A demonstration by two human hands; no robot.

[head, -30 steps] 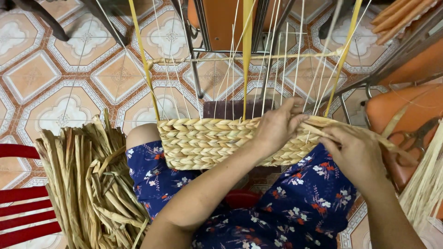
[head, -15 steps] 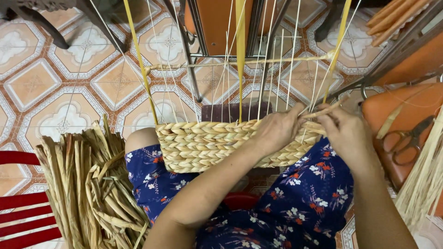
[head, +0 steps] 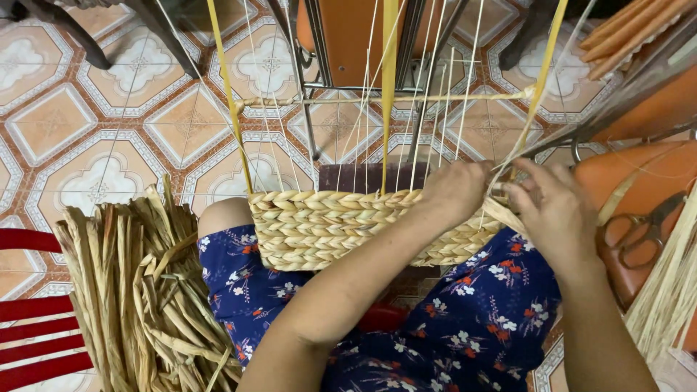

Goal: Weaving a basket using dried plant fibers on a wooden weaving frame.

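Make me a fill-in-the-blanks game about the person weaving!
1. Both hands work at the ____ end of the woven band.
2. A bundle of dried leaves lies to the person's ____.
3. The scissors rest on an ____ seat.
4. The floor tiles are orange and ____.

Missing words: right; left; orange; white

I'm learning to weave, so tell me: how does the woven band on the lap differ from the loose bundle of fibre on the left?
The woven band is plaited into tight, even rows; the loose bundle is unworked strips lying roughly lengthwise. The band stretches across the lap, held at its right end by the left hand and right hand; the bundle lies untouched by the left knee. The band looks paler and more golden, the bundle duller. Both look like the same dried plant fibre.
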